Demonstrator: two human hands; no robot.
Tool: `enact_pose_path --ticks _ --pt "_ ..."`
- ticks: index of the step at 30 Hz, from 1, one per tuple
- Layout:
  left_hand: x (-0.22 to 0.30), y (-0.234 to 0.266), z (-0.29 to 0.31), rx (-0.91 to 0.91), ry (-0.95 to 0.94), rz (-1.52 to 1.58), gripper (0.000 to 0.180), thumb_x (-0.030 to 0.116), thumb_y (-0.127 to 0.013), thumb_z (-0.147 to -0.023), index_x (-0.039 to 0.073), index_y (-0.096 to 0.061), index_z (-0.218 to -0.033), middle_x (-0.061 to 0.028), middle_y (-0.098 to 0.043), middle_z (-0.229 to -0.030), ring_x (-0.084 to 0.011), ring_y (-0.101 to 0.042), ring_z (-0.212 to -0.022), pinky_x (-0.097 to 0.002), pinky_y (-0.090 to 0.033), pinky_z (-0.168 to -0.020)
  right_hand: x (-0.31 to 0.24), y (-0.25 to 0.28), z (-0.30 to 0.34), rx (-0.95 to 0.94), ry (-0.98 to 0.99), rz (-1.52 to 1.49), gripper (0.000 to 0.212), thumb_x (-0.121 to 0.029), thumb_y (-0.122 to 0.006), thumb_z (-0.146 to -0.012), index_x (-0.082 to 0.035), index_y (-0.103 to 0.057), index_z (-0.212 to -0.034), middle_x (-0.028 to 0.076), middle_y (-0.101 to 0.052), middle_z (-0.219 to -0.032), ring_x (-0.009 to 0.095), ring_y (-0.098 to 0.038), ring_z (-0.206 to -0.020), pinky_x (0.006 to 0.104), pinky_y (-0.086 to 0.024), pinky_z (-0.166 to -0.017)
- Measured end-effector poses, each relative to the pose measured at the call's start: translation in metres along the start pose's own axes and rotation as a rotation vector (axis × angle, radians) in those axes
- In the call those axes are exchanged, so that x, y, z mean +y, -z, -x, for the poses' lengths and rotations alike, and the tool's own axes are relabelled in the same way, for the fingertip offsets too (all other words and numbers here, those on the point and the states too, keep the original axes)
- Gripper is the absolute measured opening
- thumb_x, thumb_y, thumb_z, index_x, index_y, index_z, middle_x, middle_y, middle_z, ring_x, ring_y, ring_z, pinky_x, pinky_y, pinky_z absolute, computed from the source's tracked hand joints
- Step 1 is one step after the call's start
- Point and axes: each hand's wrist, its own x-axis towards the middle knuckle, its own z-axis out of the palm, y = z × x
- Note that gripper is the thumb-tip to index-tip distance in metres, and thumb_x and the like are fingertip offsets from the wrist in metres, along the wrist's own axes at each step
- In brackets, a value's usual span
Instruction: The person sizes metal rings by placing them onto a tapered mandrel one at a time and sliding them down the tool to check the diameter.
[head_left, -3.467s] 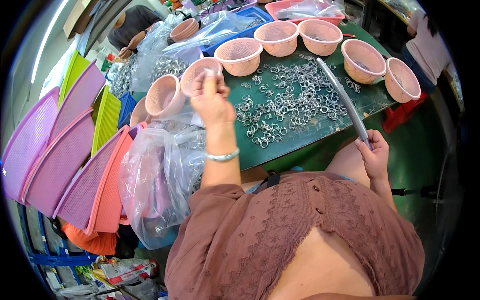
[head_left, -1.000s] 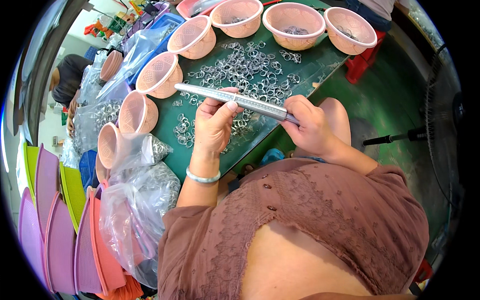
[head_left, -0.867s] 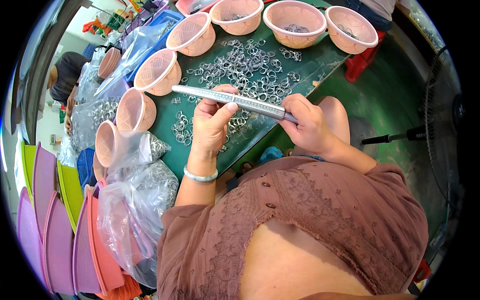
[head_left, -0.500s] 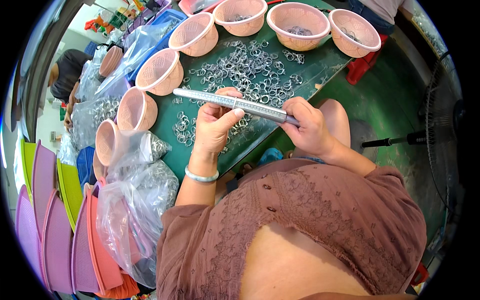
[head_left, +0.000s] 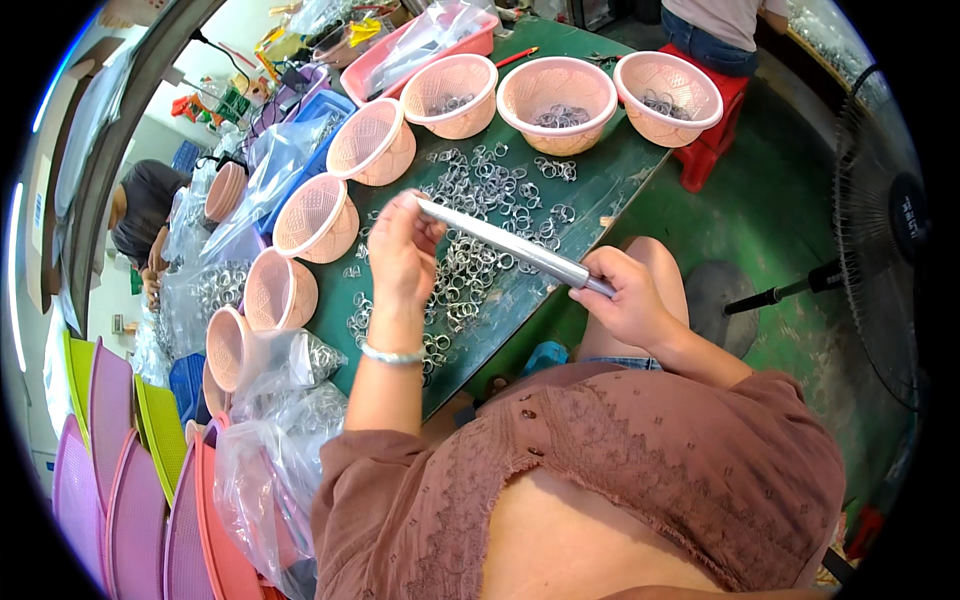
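A tapered silver ring mandrel slants across the middle, above a heap of metal rings on the green table. My right hand is closed round its thick handle end. At the thin end, my left hand has its thumb and fingertips pinched together beside the tip. Whatever is between those fingertips is too small and hidden to make out. A pale bangle circles my left wrist.
Pink plastic bowls curve round the table's left and far sides; a far bowl holds rings. Clear plastic bags and stacked coloured baskets crowd the left. A black fan stands at right. Other people sit or work beyond the table.
My left hand has slid from the middle of the mandrel to its thin tip. The mandrel tilts more steeply now. My head view has shifted, showing more of the far side.
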Motion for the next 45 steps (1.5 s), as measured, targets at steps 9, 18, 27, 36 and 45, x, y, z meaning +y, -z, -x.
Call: enact_pose_path --ticks 9,18,27,36,45 --pt "0.025 -0.035 -0.156 0.165 0.129 -0.111 0.026 0.019 -0.053 -0.088 -0.001 -0.049 -0.104 -0.0129 -0.052 -0.096 -0.0205 -0.057 -0.073 -0.028 -0.053 -0.062 0.002 0.025 0.016 0.058 -0.158 -0.118 0.013 -0.005 -0.066 -0.075 -0.001 -0.054 -0.08 -0.002 -0.049 -0.07 0.004 -0.041 -0.061 0.02 -0.033 -0.053" --pt "0.034 0.003 -0.103 -0.114 0.111 -0.881 0.027 0.021 -0.054 -0.086 0.001 -0.059 -0.104 -0.007 -0.061 -0.083 -0.0148 -0.059 -0.075 -0.0264 -0.049 -0.068 0.024 0.029 0.027 0.095 -0.318 -0.122 0.016 -0.01 -0.067 -0.075 -0.001 -0.055 -0.08 -0.002 -0.047 -0.07 0.006 -0.042 -0.058 0.0205 -0.032 -0.049" --pt "-0.016 0.032 -0.059 -0.346 -0.38 -1.519 0.025 0.015 -0.057 -0.08 0.006 -0.063 -0.103 -0.0138 -0.06 -0.098 -0.028 -0.058 -0.093 -0.0343 -0.044 -0.082 0.008 0.002 0.011 0.067 -0.518 -0.664 0.017 -0.008 -0.065 -0.078 -0.003 -0.05 -0.083 -0.002 -0.049 -0.066 0.001 -0.041 -0.049 0.015 -0.03 -0.042" --pt "-0.061 0.003 -0.103 -0.313 -0.64 -1.728 0.022 0.013 -0.065 -0.07 0.008 -0.066 -0.092 -0.013 -0.059 -0.087 -0.031 -0.056 -0.081 -0.0379 -0.045 -0.073 0.006 0.006 0.009 0.096 -0.511 -0.594 0.015 -0.006 -0.065 -0.078 -0.005 -0.049 -0.078 -0.002 -0.047 -0.067 0.003 -0.039 -0.049 0.0171 -0.031 -0.042" --pt "-0.027 0.005 -0.095 -0.328 0.203 -0.612 0.008 0.007 -0.065 -0.078 0.002 -0.058 -0.076 -0.0106 -0.061 -0.1 -0.0155 -0.059 -0.082 -0.0252 -0.048 -0.074 0.022 0.019 0.008 0.076 -0.407 -0.236 0.017 -0.01 -0.067 -0.074 -0.003 -0.052 -0.073 -0.003 -0.049 -0.064 0.005 -0.041 -0.054 0.022 -0.032 -0.045"
